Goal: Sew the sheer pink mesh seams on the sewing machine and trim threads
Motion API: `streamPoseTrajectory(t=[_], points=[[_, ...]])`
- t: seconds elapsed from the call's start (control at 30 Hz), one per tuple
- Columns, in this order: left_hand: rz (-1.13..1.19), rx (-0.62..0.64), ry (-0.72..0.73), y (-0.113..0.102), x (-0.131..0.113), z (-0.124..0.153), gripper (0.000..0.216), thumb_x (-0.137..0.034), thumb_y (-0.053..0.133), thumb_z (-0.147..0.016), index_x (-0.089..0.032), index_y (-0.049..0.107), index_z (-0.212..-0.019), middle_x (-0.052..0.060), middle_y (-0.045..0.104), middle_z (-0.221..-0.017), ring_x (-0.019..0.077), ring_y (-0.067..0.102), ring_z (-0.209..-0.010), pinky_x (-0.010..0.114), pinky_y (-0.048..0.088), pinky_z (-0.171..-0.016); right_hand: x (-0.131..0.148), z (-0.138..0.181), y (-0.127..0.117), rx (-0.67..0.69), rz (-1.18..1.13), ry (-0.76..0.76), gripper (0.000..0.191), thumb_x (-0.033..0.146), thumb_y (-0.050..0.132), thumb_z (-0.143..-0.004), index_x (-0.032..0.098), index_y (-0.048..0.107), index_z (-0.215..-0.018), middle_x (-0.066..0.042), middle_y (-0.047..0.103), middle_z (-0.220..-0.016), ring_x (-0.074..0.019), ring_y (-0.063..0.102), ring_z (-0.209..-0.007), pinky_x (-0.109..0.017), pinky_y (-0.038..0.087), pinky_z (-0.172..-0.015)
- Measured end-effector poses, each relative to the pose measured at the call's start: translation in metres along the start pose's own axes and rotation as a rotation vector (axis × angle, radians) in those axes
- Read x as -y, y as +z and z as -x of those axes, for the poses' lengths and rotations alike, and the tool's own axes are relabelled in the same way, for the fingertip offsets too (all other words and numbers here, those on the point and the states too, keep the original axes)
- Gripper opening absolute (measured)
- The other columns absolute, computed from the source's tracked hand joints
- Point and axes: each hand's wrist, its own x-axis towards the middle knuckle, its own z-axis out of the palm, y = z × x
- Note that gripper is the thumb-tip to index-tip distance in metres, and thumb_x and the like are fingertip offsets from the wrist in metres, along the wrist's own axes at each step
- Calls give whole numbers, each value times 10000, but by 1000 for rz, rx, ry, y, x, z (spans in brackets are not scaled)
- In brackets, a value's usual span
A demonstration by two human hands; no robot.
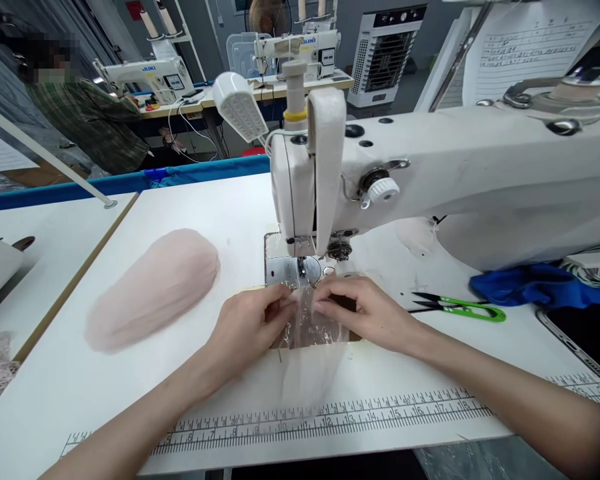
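Note:
A strip of sheer pale pink fabric runs from under the needle of the white sewing machine towards me and hangs down over the ruler marks. My left hand pinches its left edge just in front of the presser foot. On the opposite edge, my right hand pinches the fabric between thumb and fingers, close to the needle plate. Both hands rest low on the table, a small gap between their fingertips. A pile of the same pink fabric lies to the left of the machine.
Green-handled thread snips lie right of my right hand, beside a blue cloth. A dark phone-like object sits at the right edge. Behind the table, a person in a plaid shirt sits at another sewing machine.

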Motion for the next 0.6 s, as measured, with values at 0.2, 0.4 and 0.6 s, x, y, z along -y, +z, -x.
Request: streamPoseTrajectory(t=[0.2,0.4,0.6], points=[[488,-8,-39,-10,-3,-7,292,-371,480,-927,-187,601,-734,24,628,-782,136,576,-708,262,464,-606,0,1,1,35,-432,192,182,325,626,-872,185,610,-987,-44,719,-926,-169,685,-830,-297,566,-712],[746,63,-185,-7,-10,-5,287,-399,537,-899,-185,598,-717,-4,647,-667,121,590,-624,252,476,-591,5,5,14,81,-532,221,424,224,702,-799,201,470,-1153,-21,735,-901,-178,712,-826,-315,586,-734],[829,62,-271,-6,-8,-5,303,-430,581,-866,-182,574,-692,-25,579,-627,97,508,-576,232,411,-548,9,6,18,85,-526,271,360,197,683,-788,198,501,-1099,11,714,-769,-175,693,-760,-343,566,-742]])
